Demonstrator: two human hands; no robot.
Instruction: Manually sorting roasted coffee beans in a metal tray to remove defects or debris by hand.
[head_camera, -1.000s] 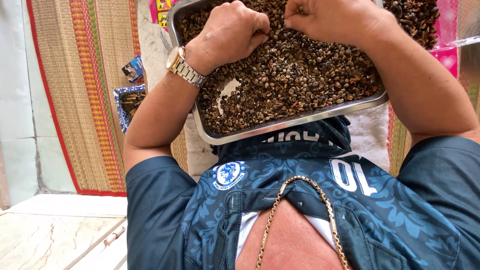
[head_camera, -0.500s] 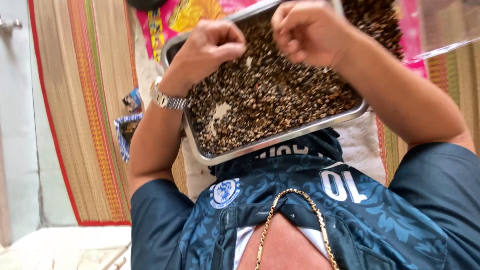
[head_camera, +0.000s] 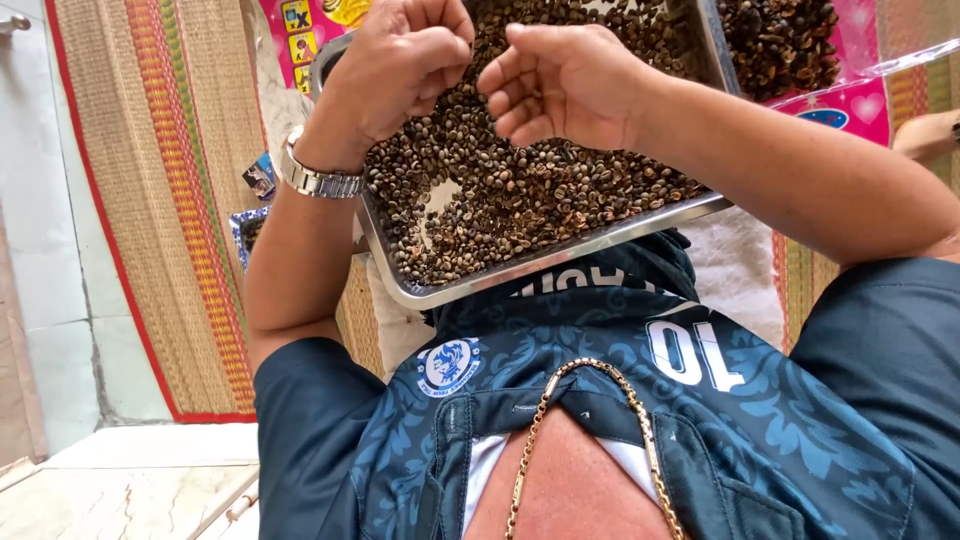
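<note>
Over bean tray (head_camera: 560, 255): L hand (head_camera: 400, 65) grip pinched together, R hand (head_camera: 565, 85) grip loosely apart; woven mat (head_camera: 170, 200) left.

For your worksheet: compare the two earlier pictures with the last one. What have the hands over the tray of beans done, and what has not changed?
Both hands have lifted off the beans. The left hand stays curled; the right hand has turned palm-up, fingers loosely bent. Whether either holds beans cannot be told. The metal tray stays on the lap, still full.

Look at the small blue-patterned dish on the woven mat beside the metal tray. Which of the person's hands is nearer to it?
Left. The left hand hovers over the tray's side nearest the blue dish; the right hand is further across the beans.
</note>
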